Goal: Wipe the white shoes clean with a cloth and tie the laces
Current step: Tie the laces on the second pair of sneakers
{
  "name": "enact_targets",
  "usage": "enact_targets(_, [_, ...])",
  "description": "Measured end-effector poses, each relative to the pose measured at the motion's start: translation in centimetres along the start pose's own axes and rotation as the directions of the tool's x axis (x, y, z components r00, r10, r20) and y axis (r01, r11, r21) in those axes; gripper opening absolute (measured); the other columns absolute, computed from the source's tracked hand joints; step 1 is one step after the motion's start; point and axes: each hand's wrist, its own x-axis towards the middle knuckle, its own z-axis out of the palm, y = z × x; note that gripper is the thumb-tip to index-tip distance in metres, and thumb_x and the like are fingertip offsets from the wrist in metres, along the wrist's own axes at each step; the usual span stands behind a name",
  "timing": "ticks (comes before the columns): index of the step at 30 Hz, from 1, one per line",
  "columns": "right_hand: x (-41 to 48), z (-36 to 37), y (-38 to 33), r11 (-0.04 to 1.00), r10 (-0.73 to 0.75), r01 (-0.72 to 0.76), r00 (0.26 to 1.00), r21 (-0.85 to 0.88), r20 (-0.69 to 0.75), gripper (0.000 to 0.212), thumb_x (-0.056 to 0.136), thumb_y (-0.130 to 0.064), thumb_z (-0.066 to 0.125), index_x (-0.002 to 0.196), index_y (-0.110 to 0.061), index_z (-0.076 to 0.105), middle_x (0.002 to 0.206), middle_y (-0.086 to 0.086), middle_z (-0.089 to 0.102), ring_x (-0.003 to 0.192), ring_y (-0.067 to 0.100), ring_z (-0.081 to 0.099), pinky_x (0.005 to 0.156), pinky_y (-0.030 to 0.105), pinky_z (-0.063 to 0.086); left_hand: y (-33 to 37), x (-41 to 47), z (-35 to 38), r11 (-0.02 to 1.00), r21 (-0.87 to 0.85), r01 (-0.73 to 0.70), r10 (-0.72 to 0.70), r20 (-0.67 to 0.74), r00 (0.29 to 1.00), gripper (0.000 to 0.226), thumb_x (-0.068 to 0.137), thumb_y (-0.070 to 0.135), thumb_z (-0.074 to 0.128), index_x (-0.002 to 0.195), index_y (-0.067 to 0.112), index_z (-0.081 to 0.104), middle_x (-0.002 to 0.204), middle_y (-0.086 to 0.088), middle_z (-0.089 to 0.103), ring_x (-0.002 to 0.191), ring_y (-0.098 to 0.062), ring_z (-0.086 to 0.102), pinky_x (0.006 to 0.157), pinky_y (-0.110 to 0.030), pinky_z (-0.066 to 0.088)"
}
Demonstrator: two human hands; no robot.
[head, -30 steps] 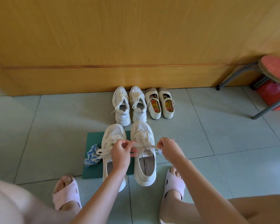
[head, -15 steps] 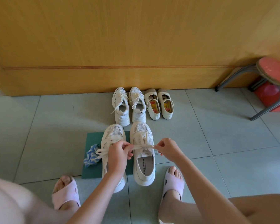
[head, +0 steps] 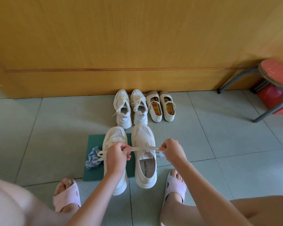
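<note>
Head view: my left hand (head: 117, 154) and right hand (head: 171, 150) pinch the laces (head: 145, 148) of the right shoe (head: 143, 136), tightening its bow; the left shoe (head: 115, 134) seems already tied.

The laces (head: 137, 148) I hold are flat, matt woven cloth; the shoe (head: 143, 136) is matt white mesh. The rag (head: 92, 159) looks nubbly, the mat (head: 95, 142) matt green, the floor tiles (head: 219, 136) smooth, the door (head: 137, 38) satiny wood.

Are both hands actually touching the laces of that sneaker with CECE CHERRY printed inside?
Touching. The head view shows the left hand and right hand each pinching part of the laces, which stretch taut between them across the sneaker.
</note>
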Motion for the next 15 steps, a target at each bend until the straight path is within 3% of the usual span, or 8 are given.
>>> enact_targets(8, [-0.4, -0.1, -0.1, 0.999, 0.035, -0.035, 0.999, -0.012, -0.016, 0.010, 0.091, -0.015, 0.058, 0.091, -0.009, 0.065, 0.082, 0.002, 0.066, 0.064, 0.012, 0.056, 0.053, 0.018, 0.041, -0.1, 0.0, -0.1, 1.000, 0.016, -0.013, 0.012, 0.019, 1.000, 0.006, 0.086, 0.008, 0.065, 0.081, 0.008, 0.067, 0.063, -0.003, 0.066, 0.052, -0.013, 0.063, 0.047, -0.018, 0.051])
enact_targets(11, [-0.5, -0.3, -0.1, 0.994, 0.025, -0.026, 1.000, 0.107, 0.008, 0.008, 0.088, -0.016, 0.062, 0.088, -0.008, 0.063, 0.081, 0.003, 0.064, 0.061, 0.010, 0.052, 0.056, 0.021, 0.045, 0.1, -0.3, -0.7, 0.999, 0.026, -0.030, 0.029, 0.050, 0.998, 0.005, 0.084, 0.014, 0.069, 0.082, 0.010, 0.067, 0.064, -0.001, 0.065, 0.047, -0.006, 0.059, 0.043, -0.016, 0.046])
enact_targets(13, [-0.7, -0.5, -0.6, 0.963, 0.005, -0.007, 1.000, 0.270, 0.007, 0.013, 0.087, -0.020, 0.064, 0.096, -0.009, 0.062, 0.094, 0.004, 0.064, 0.075, 0.013, 0.056, 0.066, 0.023, 0.048, 0.1, -0.5, -1.3, 0.987, 0.088, -0.134, 0.132, 0.028, 0.991, 0.009, 0.081, 0.023, 0.071, 0.080, 0.015, 0.066, 0.067, 0.005, 0.065, 0.052, -0.003, 0.060, 0.049, -0.016, 0.046])
enact_targets(15, [-1.1, -0.6, -1.6, 0.920, 0.011, -0.014, 1.000, 0.392, 0.010, 0.032, 0.089, -0.026, 0.062, 0.116, -0.010, 0.056, 0.120, 0.005, 0.057, 0.100, 0.015, 0.055, 0.081, 0.023, 0.044, -0.2, -0.5, -2.0, 0.959, 0.164, -0.232, 0.244, -0.054, 0.968, 0.014, 0.078, 0.029, 0.074, 0.081, 0.020, 0.064, 0.078, 0.009, 0.064, 0.069, -0.005, 0.061, 0.060, -0.022, 0.049])
